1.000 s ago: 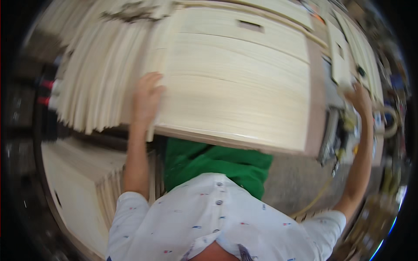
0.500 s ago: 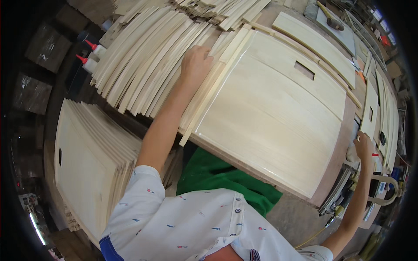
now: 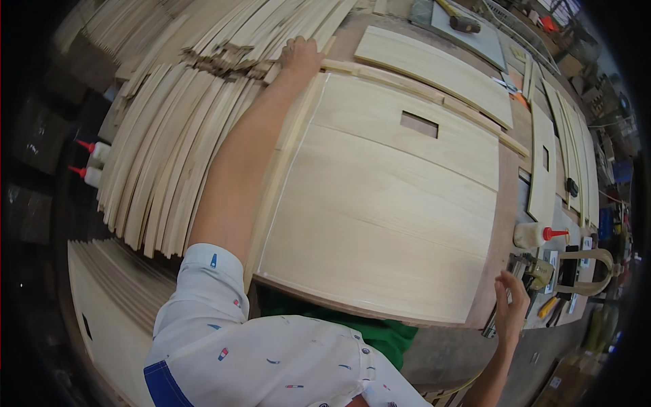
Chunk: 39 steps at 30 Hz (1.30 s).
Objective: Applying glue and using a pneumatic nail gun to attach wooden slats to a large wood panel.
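A pale wooden panel [image 3: 386,203] with a rectangular cutout lies on the bench before me, a white line of glue along its left edge. Wooden strips [image 3: 288,159] run beside that edge. At the far left corner my left hand [image 3: 300,57] has its fingers curled down over the end of a wooden strip; the fingertips are partly hidden. My right hand [image 3: 512,305] is off the panel's near right corner, fingers apart and holding nothing. Close by it are a nail gun [image 3: 539,273] and a glue bottle [image 3: 527,235] with a red nozzle.
Stacks of wooden strips [image 3: 163,149] fill the left side, with two more glue bottles [image 3: 88,176] beyond. Cutout panels [image 3: 115,325] lean at lower left. Another board [image 3: 434,74] and a mallet [image 3: 464,24] lie at the back. A tape measure [image 3: 571,186] is at right.
My left hand has moved along the strips to the far corner. My right hand has left the glue bottle and come nearer, beside the nail gun. The view has shifted to the right.
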### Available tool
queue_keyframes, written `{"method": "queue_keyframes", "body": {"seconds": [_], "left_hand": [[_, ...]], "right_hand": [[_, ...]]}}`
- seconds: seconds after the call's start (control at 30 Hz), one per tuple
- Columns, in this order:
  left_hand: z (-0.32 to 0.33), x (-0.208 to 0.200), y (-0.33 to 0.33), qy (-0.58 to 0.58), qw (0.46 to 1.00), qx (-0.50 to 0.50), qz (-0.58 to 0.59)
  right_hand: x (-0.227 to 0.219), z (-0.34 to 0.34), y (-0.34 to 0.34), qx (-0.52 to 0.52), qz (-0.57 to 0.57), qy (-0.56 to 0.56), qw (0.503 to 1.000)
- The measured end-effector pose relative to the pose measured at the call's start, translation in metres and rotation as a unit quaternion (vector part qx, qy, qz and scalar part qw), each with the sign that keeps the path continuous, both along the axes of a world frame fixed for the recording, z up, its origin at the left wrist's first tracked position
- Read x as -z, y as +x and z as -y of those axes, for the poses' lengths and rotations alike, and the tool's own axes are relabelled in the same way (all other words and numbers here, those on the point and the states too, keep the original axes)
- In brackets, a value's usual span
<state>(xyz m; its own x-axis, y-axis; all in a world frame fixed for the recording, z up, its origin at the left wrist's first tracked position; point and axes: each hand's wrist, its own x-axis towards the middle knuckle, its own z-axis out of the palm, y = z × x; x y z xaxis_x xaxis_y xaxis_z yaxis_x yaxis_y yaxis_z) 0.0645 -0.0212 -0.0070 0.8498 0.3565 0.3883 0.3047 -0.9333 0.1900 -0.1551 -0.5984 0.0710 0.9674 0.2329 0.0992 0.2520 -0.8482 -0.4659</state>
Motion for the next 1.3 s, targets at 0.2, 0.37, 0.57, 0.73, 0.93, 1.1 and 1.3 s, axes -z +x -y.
{"method": "queue_keyframes", "body": {"seconds": [0.2,0.37,0.57,0.73,0.93,1.1,1.3], "left_hand": [[-0.006,-0.007,0.019,-0.012,0.994,-0.046,-0.096],[-0.011,-0.026,-0.01,-0.674,0.73,0.049,0.103],[0.055,-0.031,-0.161,-0.841,0.494,0.155,0.158],[0.127,-0.006,-0.296,-0.868,0.45,0.169,0.125],[0.179,0.005,-0.42,-0.93,0.324,0.132,0.116],[0.179,-0.017,-0.443,-0.679,0.721,0.021,0.137],[0.16,-0.033,-0.442,-0.349,0.929,0.098,0.077]], "right_hand": [[0.004,0.018,-0.021,0.088,-0.051,0.017,0.995],[0.003,-0.003,-0.01,0.039,-0.029,0.08,0.996],[0.012,-0.096,0.026,-0.072,-0.083,0.235,0.966],[0.024,-0.221,0.046,-0.153,-0.215,0.457,0.849],[0.049,-0.302,0.014,-0.158,-0.309,0.507,0.789],[0.07,-0.339,-0.005,-0.155,-0.336,0.497,0.785],[0.076,-0.366,0.007,-0.158,-0.337,0.49,0.788]]}}
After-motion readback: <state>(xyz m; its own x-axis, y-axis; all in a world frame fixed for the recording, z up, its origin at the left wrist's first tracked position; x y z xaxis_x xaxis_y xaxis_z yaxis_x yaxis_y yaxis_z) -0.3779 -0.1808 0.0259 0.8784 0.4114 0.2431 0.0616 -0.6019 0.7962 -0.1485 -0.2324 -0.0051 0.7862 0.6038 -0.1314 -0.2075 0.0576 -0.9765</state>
